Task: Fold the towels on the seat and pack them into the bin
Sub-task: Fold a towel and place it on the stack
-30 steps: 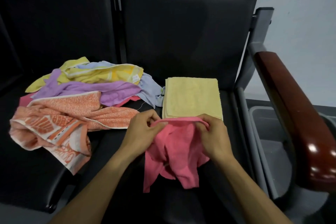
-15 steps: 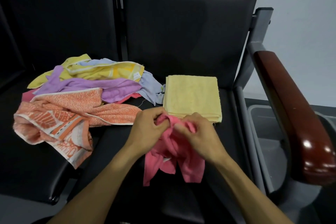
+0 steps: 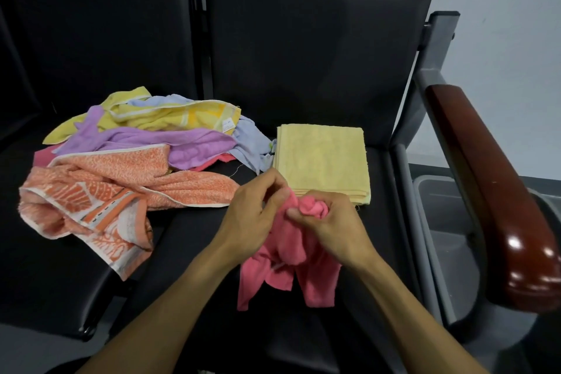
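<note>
At six o'clock on the black seat [image 3: 303, 85]: pink towel [image 3: 285, 270], bunched and hanging, pinched at its top by left hand [image 3: 252, 218] and right hand [image 3: 331, 228], fingers of both curled into the cloth. Just beyond, at twelve o'clock from the hands: folded yellow towel [image 3: 321, 161], flat. At ten o'clock: loose heap of towels [image 3: 130, 167]. At three o'clock, past the wooden armrest [image 3: 498, 191]: grey bin [image 3: 440, 206].
</note>
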`<state>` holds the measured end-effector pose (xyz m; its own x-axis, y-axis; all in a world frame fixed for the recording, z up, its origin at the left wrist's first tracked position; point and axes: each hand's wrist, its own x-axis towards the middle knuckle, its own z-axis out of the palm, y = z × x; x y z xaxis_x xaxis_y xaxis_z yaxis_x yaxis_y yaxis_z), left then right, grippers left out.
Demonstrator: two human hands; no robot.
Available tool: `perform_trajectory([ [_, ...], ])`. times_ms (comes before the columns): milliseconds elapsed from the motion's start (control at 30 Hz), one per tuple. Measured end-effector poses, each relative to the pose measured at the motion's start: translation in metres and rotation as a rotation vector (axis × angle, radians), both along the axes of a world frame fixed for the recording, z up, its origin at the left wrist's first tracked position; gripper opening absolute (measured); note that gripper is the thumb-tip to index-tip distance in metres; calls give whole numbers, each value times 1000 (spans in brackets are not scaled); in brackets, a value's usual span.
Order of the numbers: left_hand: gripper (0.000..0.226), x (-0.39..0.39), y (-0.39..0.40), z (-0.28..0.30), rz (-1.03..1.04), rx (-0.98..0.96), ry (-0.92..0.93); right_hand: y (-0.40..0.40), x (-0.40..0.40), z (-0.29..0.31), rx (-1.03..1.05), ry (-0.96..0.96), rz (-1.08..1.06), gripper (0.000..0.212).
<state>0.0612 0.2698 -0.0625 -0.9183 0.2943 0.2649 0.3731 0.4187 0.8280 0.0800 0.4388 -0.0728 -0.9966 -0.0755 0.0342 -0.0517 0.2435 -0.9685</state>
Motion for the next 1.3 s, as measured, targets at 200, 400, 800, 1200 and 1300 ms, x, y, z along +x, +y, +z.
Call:
perform_trajectory([
  [200, 12, -1, -2, -6, -172, 44, -248, 2, 1, 8, -102, 112, -86, 15],
  [400, 24, -8, -7, -21, 6, -272, -31, 7, 0, 8, -207, 36, -355, 28],
  [800, 29, -3, -2, -20, -146, 55, -383, 2, 0, 10, -152, 8, -169, 13],
  [1200, 29, -5, 2, -15, -36, 331, -424, 1, 3, -4, -29, -56, -46, 7],
  [1300, 16, -3, 3, -15, -43, 377, -424, 3, 0, -2, -122, -92, -170, 12],
])
